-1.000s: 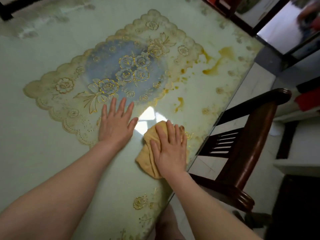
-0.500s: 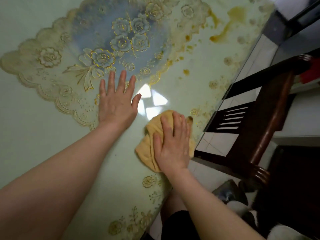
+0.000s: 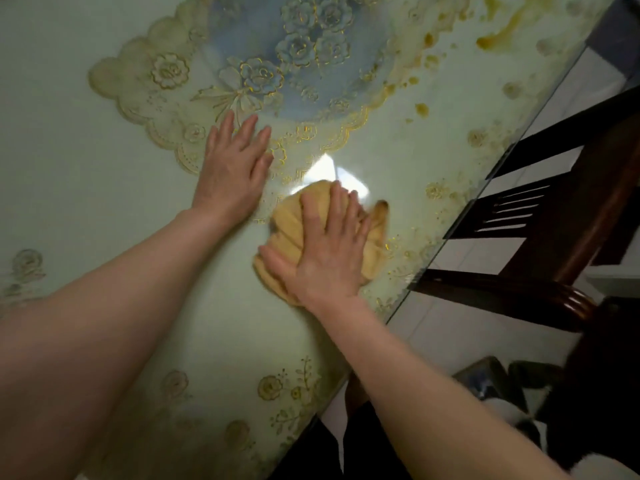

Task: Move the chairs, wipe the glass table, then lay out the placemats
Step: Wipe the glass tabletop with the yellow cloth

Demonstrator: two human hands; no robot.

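Pale-green glass table (image 3: 69, 174) with crumpled yellow cloth (image 3: 287, 233) pressed flat near its right edge.
Scalloped cream placemat with blue centre and gold flowers (image 3: 166, 74) lying across upper middle of table. Left hand (image 3: 235, 174) laid flat and open, fingers straight, fingertips on placemat's near border. Just to the right, cloth resting on the glass under right hand (image 3: 329, 254), also flat and open, fingers spread, not curled round the fabric. Orange-brown stains (image 3: 495, 39) spotted toward far right corner. Dark wooden chair (image 3: 554, 216) standing beside table's right edge on pale tiled floor (image 3: 450, 327).
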